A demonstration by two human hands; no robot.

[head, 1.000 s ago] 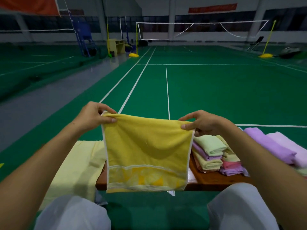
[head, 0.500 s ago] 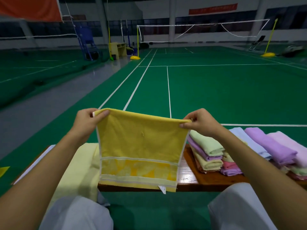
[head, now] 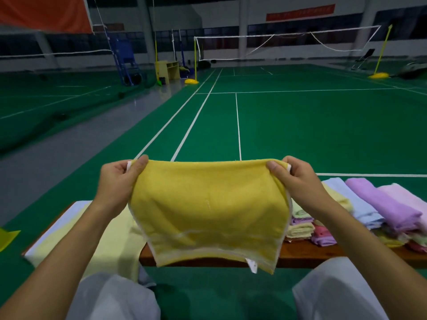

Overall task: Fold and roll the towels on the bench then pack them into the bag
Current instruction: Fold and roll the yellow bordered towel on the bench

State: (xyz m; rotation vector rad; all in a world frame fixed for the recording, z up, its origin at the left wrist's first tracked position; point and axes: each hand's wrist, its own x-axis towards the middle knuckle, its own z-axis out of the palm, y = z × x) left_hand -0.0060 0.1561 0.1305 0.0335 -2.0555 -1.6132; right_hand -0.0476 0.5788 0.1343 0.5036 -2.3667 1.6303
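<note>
A yellow towel [head: 209,211] hangs doubled over in the air above the wooden bench [head: 305,256]. My left hand [head: 120,181] pinches its top left corner and my right hand [head: 298,179] pinches its top right corner. The cloth is stretched between them, and its white-trimmed lower edge with a small tag swings toward me. A pale yellow towel [head: 111,241] lies spread flat over the bench's left end. To the right sits a pile of folded towels [head: 307,229] in green, purple, pink and yellow. No bag is in view.
Rolled towels in light blue [head: 353,204], purple [head: 383,204] and pink [head: 413,204] lie on the bench's right end. My knees [head: 332,294] are in front of the bench. Beyond it stretches a green court floor with white lines and a net [head: 288,46].
Both hands have lifted the yellow towel slightly and pulled its top edge wider and tauter. Its lower edge has swung up and toward me.
</note>
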